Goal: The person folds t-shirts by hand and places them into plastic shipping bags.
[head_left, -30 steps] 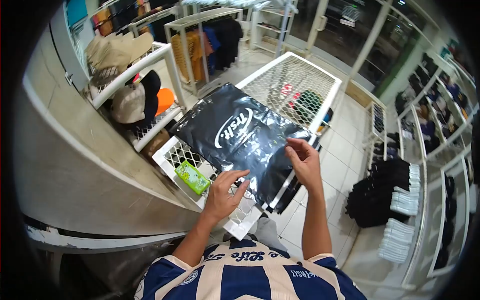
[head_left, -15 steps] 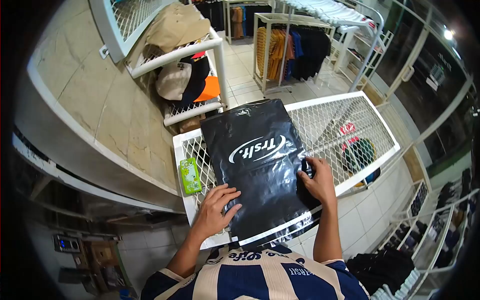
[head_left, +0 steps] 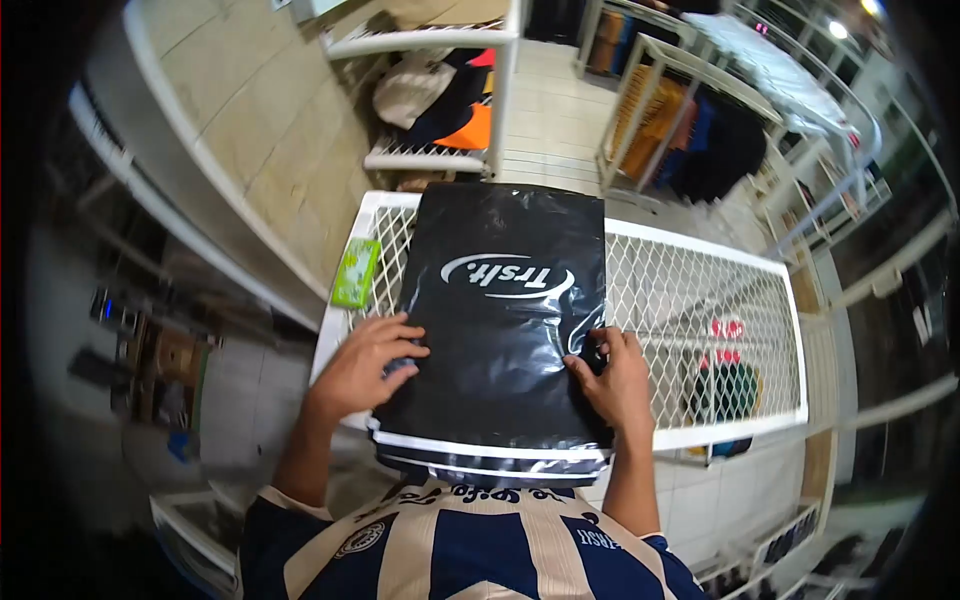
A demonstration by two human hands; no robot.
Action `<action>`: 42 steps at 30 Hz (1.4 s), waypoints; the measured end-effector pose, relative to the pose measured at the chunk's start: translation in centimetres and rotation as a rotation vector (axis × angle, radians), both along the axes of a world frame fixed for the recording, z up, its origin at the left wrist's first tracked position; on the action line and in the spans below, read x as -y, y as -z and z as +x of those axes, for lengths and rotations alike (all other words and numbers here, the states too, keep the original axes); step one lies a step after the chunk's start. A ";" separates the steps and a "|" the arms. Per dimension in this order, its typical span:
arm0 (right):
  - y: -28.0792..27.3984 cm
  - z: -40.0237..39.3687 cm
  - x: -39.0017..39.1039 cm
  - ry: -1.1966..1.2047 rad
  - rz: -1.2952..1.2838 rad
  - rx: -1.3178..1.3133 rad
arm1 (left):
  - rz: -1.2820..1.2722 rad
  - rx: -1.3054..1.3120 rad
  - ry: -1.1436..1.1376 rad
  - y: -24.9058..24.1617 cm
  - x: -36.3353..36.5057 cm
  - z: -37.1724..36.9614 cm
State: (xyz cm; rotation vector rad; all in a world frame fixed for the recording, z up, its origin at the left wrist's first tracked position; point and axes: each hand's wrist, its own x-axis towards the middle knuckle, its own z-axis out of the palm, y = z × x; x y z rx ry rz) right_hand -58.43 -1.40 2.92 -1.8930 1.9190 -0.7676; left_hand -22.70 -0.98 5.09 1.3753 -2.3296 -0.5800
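A black plastic mailer bag (head_left: 490, 350) with a white logo, upside down from my side, lies flat on a white wire-mesh table. White strips run along its near edge, where more dark plastic layers show beneath. My left hand (head_left: 362, 368) is at the bag's left edge, fingers stretched toward it and thumb apart. At the right edge rests my right hand (head_left: 615, 378), its thumb and fingers apart and touching the plastic. Neither hand is closed around anything. A green patterned packet (head_left: 356, 273) lies left of the bag, beyond my left hand.
The white mesh table (head_left: 770, 262) extends to the right, with caps (head_left: 725, 392) seen through it. A shelf with caps (head_left: 415, 85) stands behind on the left, by a tiled wall (head_left: 245, 110). Clothing racks (head_left: 720, 140) stand farther back.
The view has turned and shifted, so the bag now appears straighter. My left hand has drawn slightly outward to the bag's left edge; my right hand stays at the right edge.
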 end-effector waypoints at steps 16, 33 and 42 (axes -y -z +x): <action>-3.9 2.9 -6.1 -0.950 -0.035 0.222 | -0.200 -0.163 -0.970 0.6 -22.6 -13.7; 2.6 22.7 -37.1 -1.756 0.148 0.526 | -0.335 -0.145 -1.692 6.4 -61.7 -15.9; 3.8 34.9 -43.8 -1.536 -0.592 0.456 | -0.627 0.287 -1.799 5.1 -67.3 -5.6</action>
